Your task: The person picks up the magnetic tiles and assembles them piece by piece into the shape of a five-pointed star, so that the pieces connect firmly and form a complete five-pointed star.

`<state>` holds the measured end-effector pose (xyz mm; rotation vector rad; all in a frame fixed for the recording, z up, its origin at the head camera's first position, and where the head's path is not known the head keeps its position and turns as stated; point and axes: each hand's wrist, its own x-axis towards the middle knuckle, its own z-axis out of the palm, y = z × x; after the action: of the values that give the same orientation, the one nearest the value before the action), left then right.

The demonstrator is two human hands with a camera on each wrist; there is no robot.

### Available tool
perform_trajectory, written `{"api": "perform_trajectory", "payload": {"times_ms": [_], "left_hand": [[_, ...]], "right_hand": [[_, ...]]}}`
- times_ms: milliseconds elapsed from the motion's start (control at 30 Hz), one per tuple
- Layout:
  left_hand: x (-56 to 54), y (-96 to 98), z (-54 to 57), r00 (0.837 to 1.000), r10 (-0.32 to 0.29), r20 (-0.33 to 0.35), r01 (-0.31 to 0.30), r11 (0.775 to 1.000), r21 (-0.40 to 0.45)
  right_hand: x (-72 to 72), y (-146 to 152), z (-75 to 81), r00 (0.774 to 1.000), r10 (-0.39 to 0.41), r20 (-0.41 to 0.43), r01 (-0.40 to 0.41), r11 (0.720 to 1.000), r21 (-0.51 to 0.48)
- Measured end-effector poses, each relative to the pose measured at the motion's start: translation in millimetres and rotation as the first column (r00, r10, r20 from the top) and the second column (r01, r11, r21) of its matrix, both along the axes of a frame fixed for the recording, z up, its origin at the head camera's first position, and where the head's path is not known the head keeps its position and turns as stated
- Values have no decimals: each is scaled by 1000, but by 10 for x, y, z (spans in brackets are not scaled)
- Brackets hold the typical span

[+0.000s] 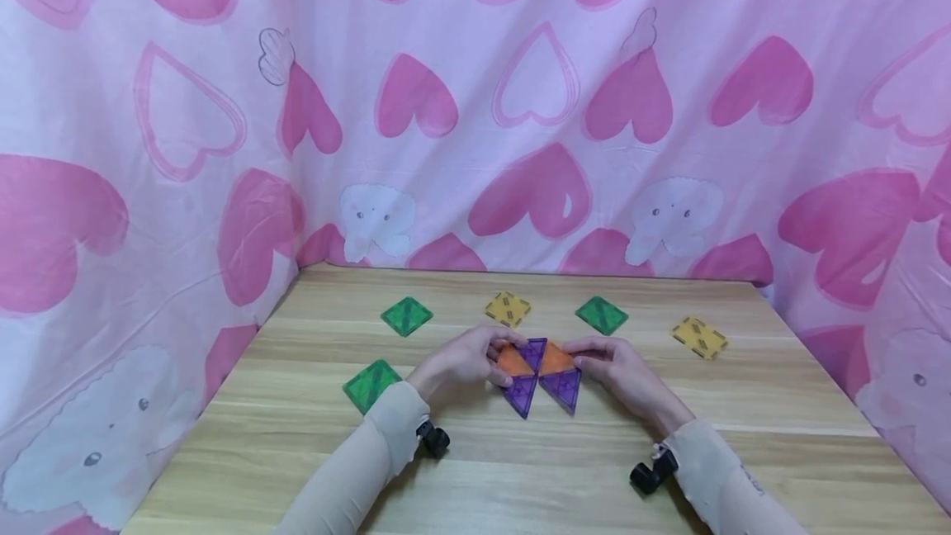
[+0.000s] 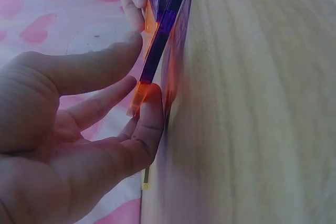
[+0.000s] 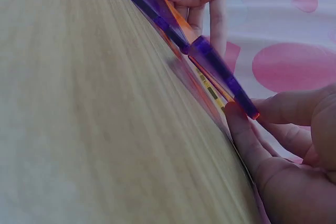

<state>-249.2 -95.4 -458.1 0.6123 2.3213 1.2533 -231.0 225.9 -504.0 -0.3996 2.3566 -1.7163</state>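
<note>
Translucent triangular magnetic tiles are joined into a fan, with purple tiles between and beside orange tiles. At the fan's left side, my left hand pinches an orange tile between thumb and fingers. My right hand pinches the right side, fingertips at the outer edge where orange meets purple. Both wrist views show the fan bent at its middle and held tilted close over the wooden table. A gap opens between the two lower purple tiles, towards me.
Green square tiles lie at the back left, at the back right and beside my left wrist. Yellow square tiles lie behind the fan and farther right. A pink heart-patterned curtain surrounds the table.
</note>
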Motion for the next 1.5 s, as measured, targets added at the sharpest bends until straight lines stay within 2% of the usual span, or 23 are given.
{"api": "perform_trajectory", "payload": {"times_ms": [233,333,500,633,867,1100,1233,1500], "left_hand": [[9,18,-3,1000,17,-26,-18,1000,-15],[66,29,-21,999,27,-35,-28,999,-38],[150,55,-91,997,31,-71,-38,994,-103],[160,79,-107,996,23,-87,-33,994,-108],[158,133,-84,993,7,-118,-25,987,-156],[160,161,-67,995,39,-87,-50,990,-129],[153,169,-59,995,69,-71,-76,992,-100],[157,208,-54,995,92,-29,-93,994,-60]], "right_hand": [[1,-13,50,998,-29,51,27,999,32],[13,-40,42,997,-10,76,8,1000,25],[37,-74,-7,996,63,65,-61,998,-36],[26,-69,-31,992,118,43,-113,989,-90],[43,-100,14,989,141,43,-135,985,-111],[35,-132,13,969,218,112,-197,965,-172],[25,-126,-2,965,237,113,-209,954,-214],[21,-119,-30,966,236,104,-215,961,-175]]}}
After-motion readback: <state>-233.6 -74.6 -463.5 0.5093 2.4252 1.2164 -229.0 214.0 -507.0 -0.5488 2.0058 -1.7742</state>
